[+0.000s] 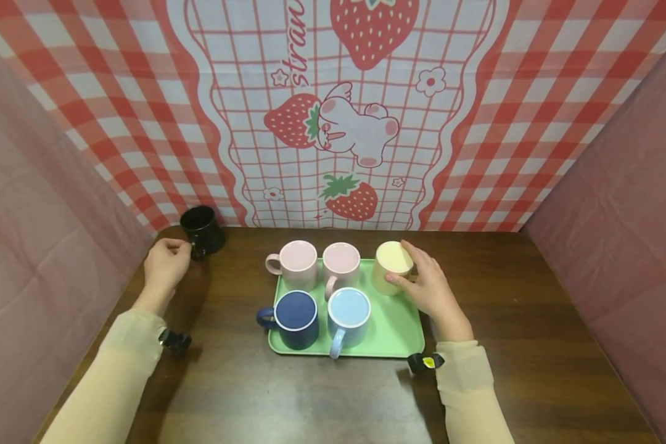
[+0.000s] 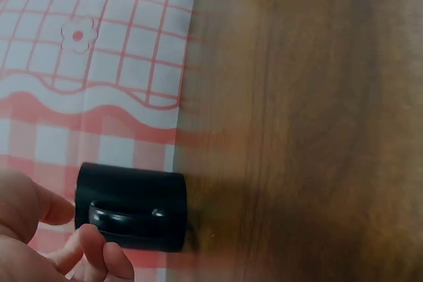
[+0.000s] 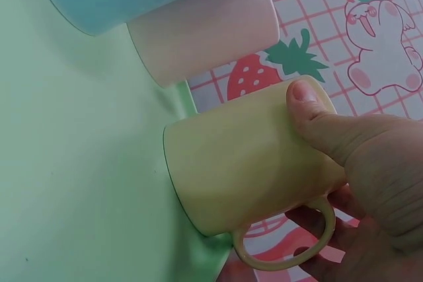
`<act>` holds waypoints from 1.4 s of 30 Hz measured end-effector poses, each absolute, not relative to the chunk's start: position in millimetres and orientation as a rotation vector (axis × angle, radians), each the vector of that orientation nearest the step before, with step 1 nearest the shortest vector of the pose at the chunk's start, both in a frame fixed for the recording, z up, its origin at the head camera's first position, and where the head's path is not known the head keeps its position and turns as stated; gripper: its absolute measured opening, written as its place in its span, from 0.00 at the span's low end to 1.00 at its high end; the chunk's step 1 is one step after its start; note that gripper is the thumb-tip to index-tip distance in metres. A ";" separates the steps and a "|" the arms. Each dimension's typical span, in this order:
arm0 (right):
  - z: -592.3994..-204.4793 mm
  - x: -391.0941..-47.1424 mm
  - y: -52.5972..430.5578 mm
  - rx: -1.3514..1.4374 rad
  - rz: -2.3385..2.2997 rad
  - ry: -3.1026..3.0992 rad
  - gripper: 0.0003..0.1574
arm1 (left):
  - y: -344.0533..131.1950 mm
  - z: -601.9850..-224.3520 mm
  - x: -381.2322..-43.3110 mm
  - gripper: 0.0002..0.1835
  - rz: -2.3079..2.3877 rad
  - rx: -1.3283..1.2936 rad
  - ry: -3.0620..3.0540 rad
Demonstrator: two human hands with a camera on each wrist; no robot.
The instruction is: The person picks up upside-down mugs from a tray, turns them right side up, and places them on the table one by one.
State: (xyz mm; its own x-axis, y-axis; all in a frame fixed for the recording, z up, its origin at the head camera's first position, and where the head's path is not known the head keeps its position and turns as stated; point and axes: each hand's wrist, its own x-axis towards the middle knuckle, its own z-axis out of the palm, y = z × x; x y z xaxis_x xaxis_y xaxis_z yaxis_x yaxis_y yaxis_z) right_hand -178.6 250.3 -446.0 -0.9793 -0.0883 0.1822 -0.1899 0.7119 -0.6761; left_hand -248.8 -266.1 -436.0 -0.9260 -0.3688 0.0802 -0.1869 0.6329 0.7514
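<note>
A strawberry-print cloth (image 1: pixel 333 117) rises at twelve o'clock behind the brown table (image 1: pixel 311 401), on which sits a pale green tray (image 1: pixel 394 336). The right hand (image 1: pixel 434 293) comes at the yellow mug (image 3: pixel 231 163) from four o'clock, gripping it: thumb against one side near the rim, fingers round the far side, the mug between them. The left hand (image 1: pixel 166 265) lies at eight o'clock of the black mug (image 2: pixel 132 189), its fingers loosely bent beside the handle, thumb apart from them; whether they touch the mug, I cannot tell. The yellow mug is plain, smooth and straight-sided, at two o'clock on the tray. The black one, glossy and dark inside, stands upright on the table, off the tray at ten o'clock. Two pink mugs (image 1: pixel 300 274) are at the tray's ten and twelve, a navy mug (image 1: pixel 296 330) at eight, a light blue mug (image 1: pixel 355 330) at six. Smallest are the yellow looped handle (image 3: pixel 264 265) and shiny black handle (image 2: pixel 129 222).
</note>
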 end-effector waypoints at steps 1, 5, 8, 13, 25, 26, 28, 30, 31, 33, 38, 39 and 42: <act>-445.8 -178.4 250.1 0.227 1.124 -2.778 0.54 | -265.5 -435.7 -245.5 0.20 -1.145 0.414 -2.635; -445.8 -178.4 249.8 0.223 1.123 -2.780 0.54 | -256.4 -436.3 -227.9 0.18 -1.051 0.207 -2.638; -446.5 -178.9 250.1 0.211 1.113 -2.786 0.55 | -245.5 -439.1 -212.6 0.17 -1.017 0.042 -2.641; -447.2 -178.9 249.8 0.195 1.117 -2.792 0.55 | -229.2 -445.6 -188.7 0.17 -0.958 -0.214 -2.649; -447.7 -179.0 249.7 0.197 1.122 -2.788 0.55 | -200.2 -454.5 -148.0 0.26 -0.828 -0.617 -2.643; -447.5 -178.9 249.8 0.193 1.122 -2.789 0.55 | -197.9 -454.5 -145.4 0.27 -0.828 -0.654 -2.647; -447.2 -178.6 249.6 0.190 1.125 -2.791 0.55 | -193.6 -454.3 -140.7 0.28 -0.835 -0.734 -2.656; -447.4 -178.4 249.9 0.191 1.120 -2.791 0.55 | -189.7 -454.2 -137.2 0.28 -0.841 -0.822 -2.660; -447.5 -178.4 250.0 0.192 1.116 -2.790 0.55 | -188.0 -454.5 -136.0 0.28 -0.840 -0.864 -2.662; -447.7 -178.3 250.1 0.199 1.115 -2.786 0.55 | -185.3 -455.5 -134.1 0.27 -0.843 -0.938 -2.660; -447.6 -178.2 250.4 0.226 1.110 -2.778 0.54 | -178.6 -458.8 -132.3 0.29 -0.807 -1.050 -2.642; -447.6 -178.1 250.4 0.230 1.110 -2.777 0.54 | -176.9 -459.3 -132.3 0.29 -0.792 -1.061 -2.638; -447.4 -178.0 250.5 0.233 1.116 -2.778 0.54 | -172.4 -460.8 -133.1 0.27 -0.760 -1.081 -2.605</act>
